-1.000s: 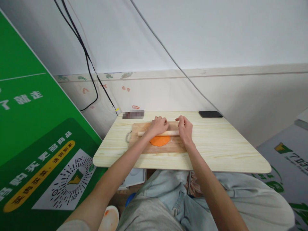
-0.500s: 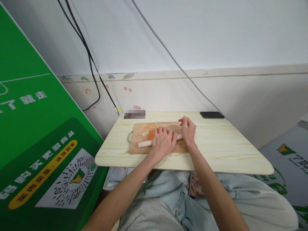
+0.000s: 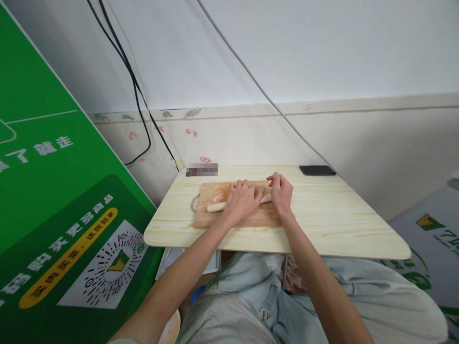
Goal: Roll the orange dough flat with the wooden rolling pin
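Observation:
A pale wooden rolling pin (image 3: 216, 207) lies across a wooden cutting board (image 3: 204, 220) that has a metal loop handle at its left end. My left hand (image 3: 244, 198) is over the pin's middle, its fingers bent past the far side. At the pin's right end is my right hand (image 3: 282, 195), fingers curled, palm against the pin; its exact grip is partly hidden. White flour (image 3: 220, 195) and an orange tint mark the board's upper left. A little orange shows by my left hand, but whatever is beneath that hand is hidden.
The board sits on a light wood-grain table (image 3: 333, 215). A black phone (image 3: 317, 170) lies at the back right, and a blurred-out dark object (image 3: 202, 169) at the back left. Cables (image 3: 134, 81) hang along the wall. A green printed panel (image 3: 71, 191) stands to the left.
The rolling pin and my left hand have moved slightly away from me, up the board. The orange piece seen beyond the pin is now mostly covered. My right hand stays about where it was.

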Motion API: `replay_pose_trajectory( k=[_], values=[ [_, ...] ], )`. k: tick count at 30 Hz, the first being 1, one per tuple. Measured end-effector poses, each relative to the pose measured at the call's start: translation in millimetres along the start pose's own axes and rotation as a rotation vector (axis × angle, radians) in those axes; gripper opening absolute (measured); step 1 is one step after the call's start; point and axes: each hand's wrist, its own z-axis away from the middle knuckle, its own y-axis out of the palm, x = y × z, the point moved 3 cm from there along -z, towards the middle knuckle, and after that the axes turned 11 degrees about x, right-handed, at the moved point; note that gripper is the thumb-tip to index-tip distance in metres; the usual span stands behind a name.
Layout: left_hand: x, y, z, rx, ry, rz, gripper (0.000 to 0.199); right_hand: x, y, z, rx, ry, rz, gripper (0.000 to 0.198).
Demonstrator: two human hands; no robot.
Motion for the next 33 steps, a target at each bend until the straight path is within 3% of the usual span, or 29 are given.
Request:
replay_pose_trajectory(
  k=[22, 33],
  values=[
    [18, -2, -39, 0.022, 0.149, -0.036, 0.042, -2, -1, -2, -0.003, -0.01, 0.042, 0.04],
    [24, -11, -57, -0.083, 0.226, -0.054, 0.041, -5, 1, -3, 0.042, -0.026, 0.105, 0.041]
  ],
)
